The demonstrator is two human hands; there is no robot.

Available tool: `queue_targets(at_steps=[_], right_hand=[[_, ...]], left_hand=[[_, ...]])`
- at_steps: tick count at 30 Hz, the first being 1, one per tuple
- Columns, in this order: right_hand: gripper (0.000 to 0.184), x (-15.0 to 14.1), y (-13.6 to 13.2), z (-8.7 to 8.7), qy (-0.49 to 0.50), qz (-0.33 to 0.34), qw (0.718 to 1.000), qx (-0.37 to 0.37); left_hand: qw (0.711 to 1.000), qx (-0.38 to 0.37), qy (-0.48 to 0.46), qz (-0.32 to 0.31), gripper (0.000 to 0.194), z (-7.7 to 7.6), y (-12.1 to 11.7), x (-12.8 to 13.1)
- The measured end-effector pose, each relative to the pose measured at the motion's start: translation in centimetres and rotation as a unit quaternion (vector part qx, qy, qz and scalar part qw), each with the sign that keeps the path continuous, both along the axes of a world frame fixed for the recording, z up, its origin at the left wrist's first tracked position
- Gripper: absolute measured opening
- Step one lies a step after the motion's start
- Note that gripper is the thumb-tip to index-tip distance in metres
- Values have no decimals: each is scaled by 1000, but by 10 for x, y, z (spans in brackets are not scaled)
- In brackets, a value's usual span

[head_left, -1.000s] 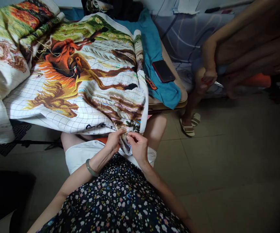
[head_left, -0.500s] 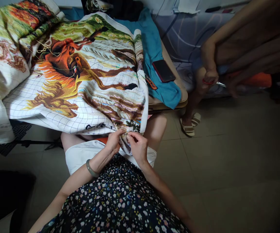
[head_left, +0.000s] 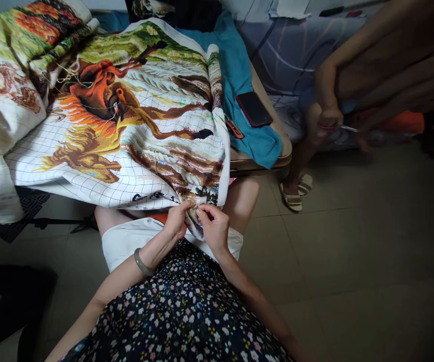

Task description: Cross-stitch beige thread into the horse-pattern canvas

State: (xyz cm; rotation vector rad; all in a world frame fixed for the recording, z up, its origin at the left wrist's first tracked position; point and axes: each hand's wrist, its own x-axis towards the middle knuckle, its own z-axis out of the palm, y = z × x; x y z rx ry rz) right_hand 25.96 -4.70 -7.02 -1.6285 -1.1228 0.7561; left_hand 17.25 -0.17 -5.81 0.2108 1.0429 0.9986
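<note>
A large cross-stitch cloth (head_left: 141, 173) with a horse design and a blue grid spreads over the table and hangs down to my lap. My left hand (head_left: 177, 219) pinches its near edge between thumb and fingers, beneath a dark green stitched patch. Just to the right, my right hand (head_left: 216, 224) is closed in a pinch at the same gathered edge. Whatever lies between those fingertips, such as a needle or thread, is too small to make out. Loose pale threads (head_left: 68, 74) lie on the upper left of the cloth.
A black phone (head_left: 254, 109) and an orange-handled tool (head_left: 234, 127) rest on the teal cloth (head_left: 235, 65) at the table's right side. Another person (head_left: 352, 85) sits at the right, holding red-handled scissors (head_left: 328, 126). A dark bag-like object (head_left: 9, 296) is at lower left.
My hands stay almost still at the cloth's edge. The other person's hand with the scissors has shifted slightly right, and the scissors are turned a little.
</note>
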Motion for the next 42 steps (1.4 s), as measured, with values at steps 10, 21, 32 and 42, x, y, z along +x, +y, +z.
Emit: queue_targets(at_steps=[10,21,32,42], right_hand=[[15,0,-2,1,9,1,1000,10],[16,-5,4,2,77,-34,996,-21],[22,0,12,23,40,26,999,-5],[16,106,12,104,114,-103,984,90]], left_hand=[[1000,-4,3,-3,17,-1,0,0],[999,-29,-5,-24,20,-3,0,-1],[997,14,-57,-39,28,-3,-1,-6],[999,11,-21,-43,34,-6,-1,-11]])
